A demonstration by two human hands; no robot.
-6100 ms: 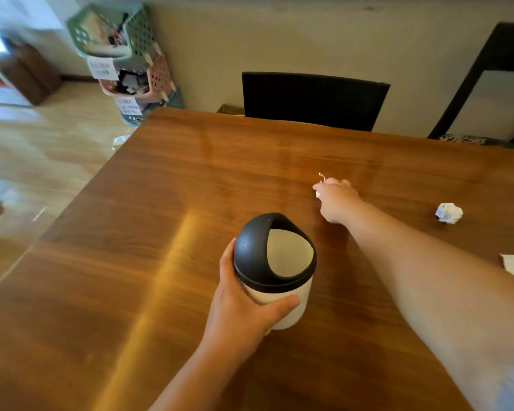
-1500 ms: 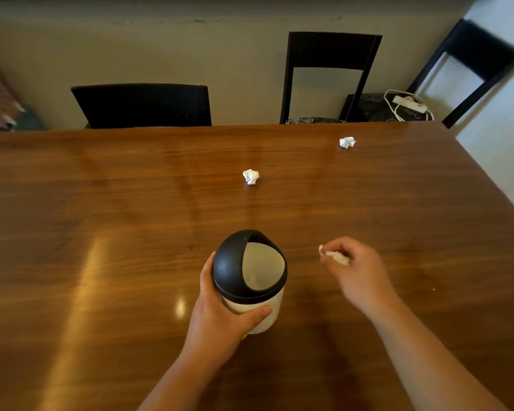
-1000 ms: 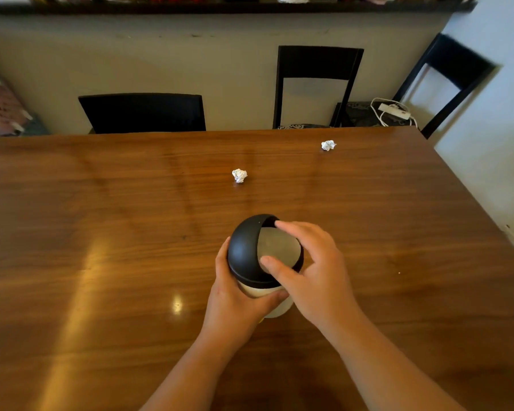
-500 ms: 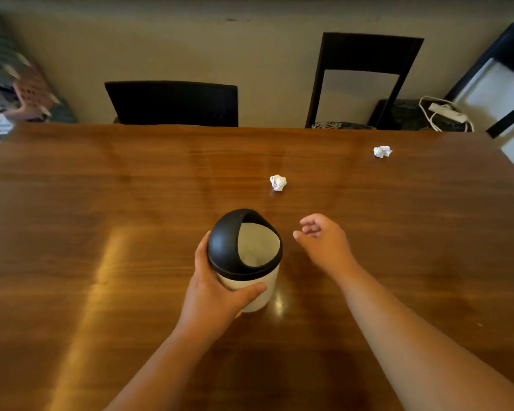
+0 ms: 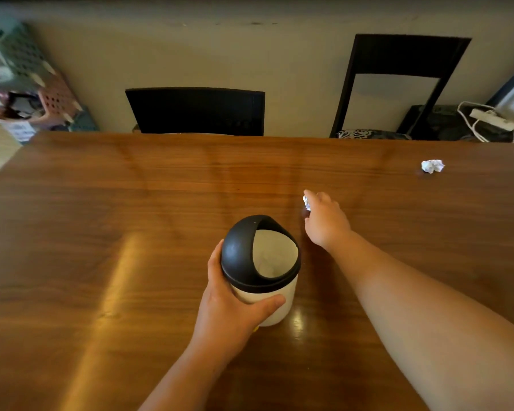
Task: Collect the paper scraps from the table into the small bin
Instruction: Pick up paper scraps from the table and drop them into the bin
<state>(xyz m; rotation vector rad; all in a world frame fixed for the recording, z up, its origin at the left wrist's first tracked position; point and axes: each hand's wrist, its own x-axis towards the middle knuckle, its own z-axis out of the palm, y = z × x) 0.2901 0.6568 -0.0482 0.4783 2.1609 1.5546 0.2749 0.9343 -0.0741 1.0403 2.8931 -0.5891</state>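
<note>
Stacked plastic baskets (image 5: 27,93), green over pink, blurred at the far left beside the wall, on the pale floor. Wide brown wooden desk (image 5: 101,218) across nearly the whole view, glossy, with a bright streak of reflected light left of centre. Behind its far edge, a low black chair back (image 5: 196,111) pushed in close.

Near the middle of the desk, the small bin (image 5: 261,271): white body, black domed lid with a pale swing flap facing the camera, upright. Left hand (image 5: 235,307) wrapped around the white body from the near left side, thumb across the front, fingers behind, closed firmly on it.

Just right of and beyond the bin, right hand (image 5: 324,221) stretched forward over the desk, fingers curled down onto a small crumpled paper scrap (image 5: 306,203), only a sliver of white visible at the fingertips; touching it, but grip or mere contact could not be told. Right forearm across the lower right of the desk, nothing between hand and bin.

Farther right, a tall open-backed black chair (image 5: 398,69) against the beige wall. Near the desk's far right edge, a second crumpled paper ball (image 5: 432,166), well apart from both hands. Beyond it, a white power strip (image 5: 493,120) with coiled cord on a dark low surface.
</note>
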